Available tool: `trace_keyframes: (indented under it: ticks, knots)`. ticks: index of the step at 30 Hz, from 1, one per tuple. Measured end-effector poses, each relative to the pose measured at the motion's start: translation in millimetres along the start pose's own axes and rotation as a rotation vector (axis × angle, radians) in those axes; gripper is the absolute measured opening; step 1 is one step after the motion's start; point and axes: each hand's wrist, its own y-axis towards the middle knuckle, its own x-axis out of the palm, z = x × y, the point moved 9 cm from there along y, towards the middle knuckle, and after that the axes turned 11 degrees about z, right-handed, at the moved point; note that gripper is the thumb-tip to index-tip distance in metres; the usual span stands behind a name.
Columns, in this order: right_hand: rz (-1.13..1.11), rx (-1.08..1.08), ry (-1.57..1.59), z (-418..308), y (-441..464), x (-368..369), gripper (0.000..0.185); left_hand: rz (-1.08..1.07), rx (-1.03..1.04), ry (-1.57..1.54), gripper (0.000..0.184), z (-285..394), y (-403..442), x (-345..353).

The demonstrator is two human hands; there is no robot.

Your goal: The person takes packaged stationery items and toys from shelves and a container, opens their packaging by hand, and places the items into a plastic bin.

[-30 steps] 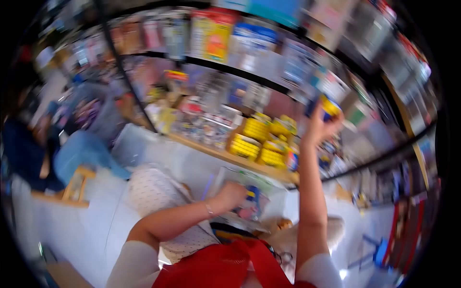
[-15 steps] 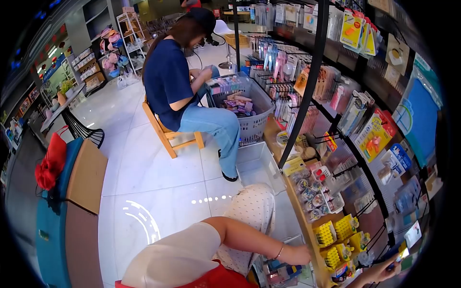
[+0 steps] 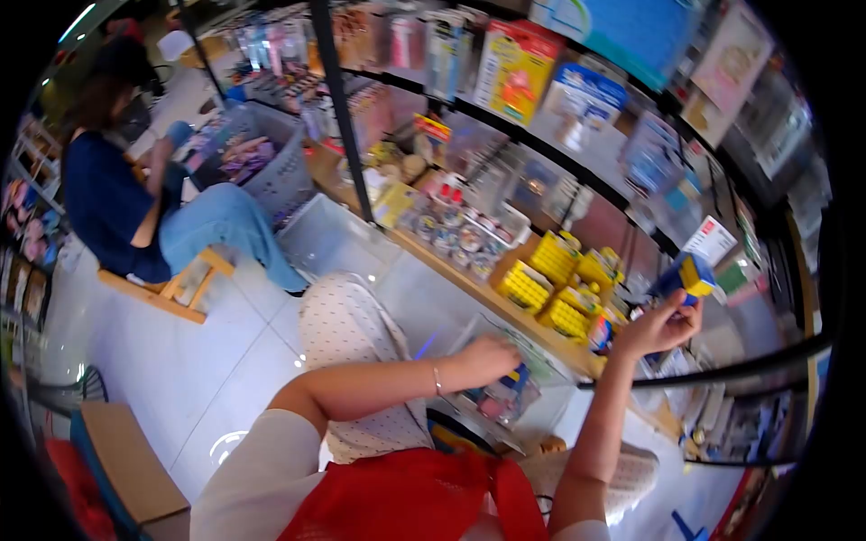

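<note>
My right hand [image 3: 663, 326] is raised at the shelf, its fingers closed on a small blue-and-yellow box [image 3: 687, 278]. A white card [image 3: 710, 242] shows just above that box. Lower down, my left hand [image 3: 490, 362] is curled, with a bracelet at the wrist; its fingertips face away, so what they hold, if anything, is hidden. Under and beside it is a clear plastic bin [image 3: 469, 419] with several packaged items [image 3: 505, 397] inside, some blue. Between my hands, yellow items [image 3: 552, 279] stand in boxes on the wooden shelf edge.
A person in a navy shirt [image 3: 104, 203] sits on a wooden chair [image 3: 171, 293] at the left, by a grey basket [image 3: 280, 162] of packages. A white bin [image 3: 338, 239] stands on the floor. Black rack posts [image 3: 338, 108] and hanging packets [image 3: 519, 72] line the back.
My view has swung right and down. My right hand, at the lower right edge before, now shows fully with the blue-and-yellow box. My left hand stays low over the clear bin.
</note>
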Motion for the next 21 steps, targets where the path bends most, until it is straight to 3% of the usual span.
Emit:
trace_keyframes:
  ticks: [1,3,5,7,10,13,14,16,19,21]
  knots:
    - [0.0,0.064,0.012,-1,-4,-8,0.021,0.004,0.022,-0.012,0.02,2,4,-5]
    - [0.023,0.867,0.261,37,-44,-22,0.019,0.192,0.064,-0.137,0.028,11,18,-37]
    - [-0.253,1.273,0.546,27,-85,-8,0.031,0.41,0.021,-0.17,0.039,14,28,-87]
    - [-0.329,1.581,0.9,6,-125,-9,0.039,0.608,-0.037,-0.316,0.045,5,25,-122]
    - [-0.292,1.752,0.815,-7,-160,-19,0.037,0.785,0.054,-0.255,0.053,5,15,-148]
    - [-0.288,1.87,0.84,-17,-183,-25,0.037,0.761,0.115,-0.112,0.05,14,14,-152]
    - [-0.308,1.891,0.898,-20,-189,-27,0.037,0.548,0.047,-0.022,0.047,17,23,-143]
    - [-0.364,1.929,1.028,-28,-194,-24,0.037,0.573,0.001,0.031,0.043,20,22,-143]
    - [-0.311,1.892,0.622,-22,-199,-32,0.035,0.525,-0.064,-0.033,0.043,13,24,-140]
    - [-0.336,1.87,0.693,-23,-200,-29,0.036,0.462,-0.097,-0.123,0.044,6,28,-136]
